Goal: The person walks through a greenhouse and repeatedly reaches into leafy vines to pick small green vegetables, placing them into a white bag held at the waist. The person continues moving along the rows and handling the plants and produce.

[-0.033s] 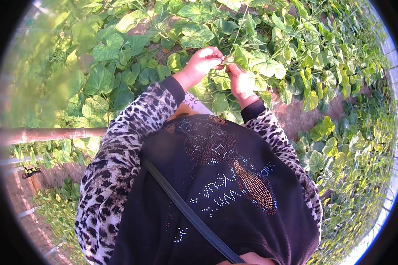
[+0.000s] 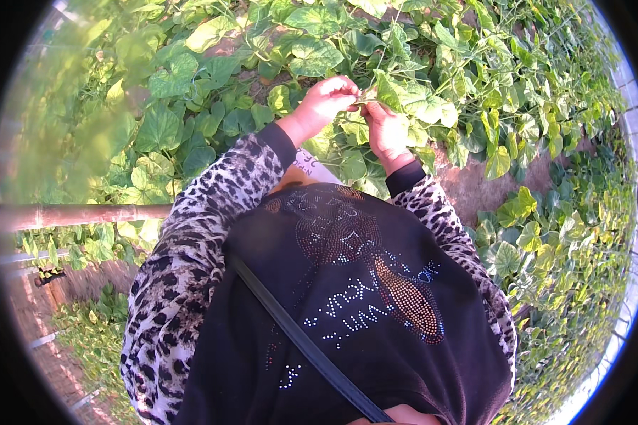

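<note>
In front of my chest both hands meet at a thin green vine shoot (image 2: 362, 100) among broad leaves. My left hand (image 2: 325, 105) comes at it from the left, fingers curled and the tips pinched on it. Thumb and fingers of my right hand (image 2: 388, 134) pinch the same shoot from the right, close beside my left fingertips. A large green leaf (image 2: 388, 92) stands just above my right fingertips. What exactly lies between the fingertips is small and partly hidden. Leopard-print sleeves with dark cuffs cover both forearms.
Dense leafy vines (image 2: 312, 55) spread ahead and to both sides. A reddish-brown pole (image 2: 85, 216) runs in from the left beside my arm. Bare soil (image 2: 496, 185) shows between the rows at right. A white-and-orange bag or sack (image 2: 312, 170) hangs at my front.
</note>
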{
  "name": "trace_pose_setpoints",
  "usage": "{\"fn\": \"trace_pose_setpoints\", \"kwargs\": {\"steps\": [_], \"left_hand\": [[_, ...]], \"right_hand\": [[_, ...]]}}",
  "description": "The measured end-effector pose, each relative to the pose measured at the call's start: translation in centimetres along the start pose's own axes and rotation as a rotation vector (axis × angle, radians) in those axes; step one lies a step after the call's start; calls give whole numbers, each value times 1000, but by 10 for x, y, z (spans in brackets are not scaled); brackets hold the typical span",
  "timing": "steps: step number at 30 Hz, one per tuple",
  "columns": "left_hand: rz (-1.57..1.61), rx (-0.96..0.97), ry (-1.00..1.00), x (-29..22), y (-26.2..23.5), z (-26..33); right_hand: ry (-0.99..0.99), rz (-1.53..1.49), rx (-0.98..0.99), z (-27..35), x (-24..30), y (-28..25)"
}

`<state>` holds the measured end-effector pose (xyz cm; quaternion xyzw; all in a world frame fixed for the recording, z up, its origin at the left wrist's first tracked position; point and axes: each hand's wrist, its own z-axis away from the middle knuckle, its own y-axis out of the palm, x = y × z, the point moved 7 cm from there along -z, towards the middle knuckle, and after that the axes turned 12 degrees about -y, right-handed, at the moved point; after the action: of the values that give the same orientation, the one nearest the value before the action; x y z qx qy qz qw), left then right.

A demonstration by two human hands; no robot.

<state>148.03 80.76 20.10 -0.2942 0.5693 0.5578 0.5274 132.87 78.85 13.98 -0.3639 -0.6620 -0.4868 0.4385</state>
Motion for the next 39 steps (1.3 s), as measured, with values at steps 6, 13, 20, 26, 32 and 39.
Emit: {"fn": "trace_pose_setpoints", "kwargs": {"steps": [6,13,20,26,32,39], "left_hand": [[-293,8,114,-6,0,4],[-161,-2,-18,0,1,7],[-121,72,-125,-13,10,-6],[-142,53,-151,-12,6,-17],[-403,20,-88,-23,32,-13],[-408,-130,155,-52,16,14]], "right_hand": [[-89,-179,-57,4,22,22],[78,94,148,17,2,7],[137,324,137,20,29,8],[-252,771,-30,-31,133,-33],[-449,911,270,-24,244,76],[-348,642,59,-42,237,43]]}}
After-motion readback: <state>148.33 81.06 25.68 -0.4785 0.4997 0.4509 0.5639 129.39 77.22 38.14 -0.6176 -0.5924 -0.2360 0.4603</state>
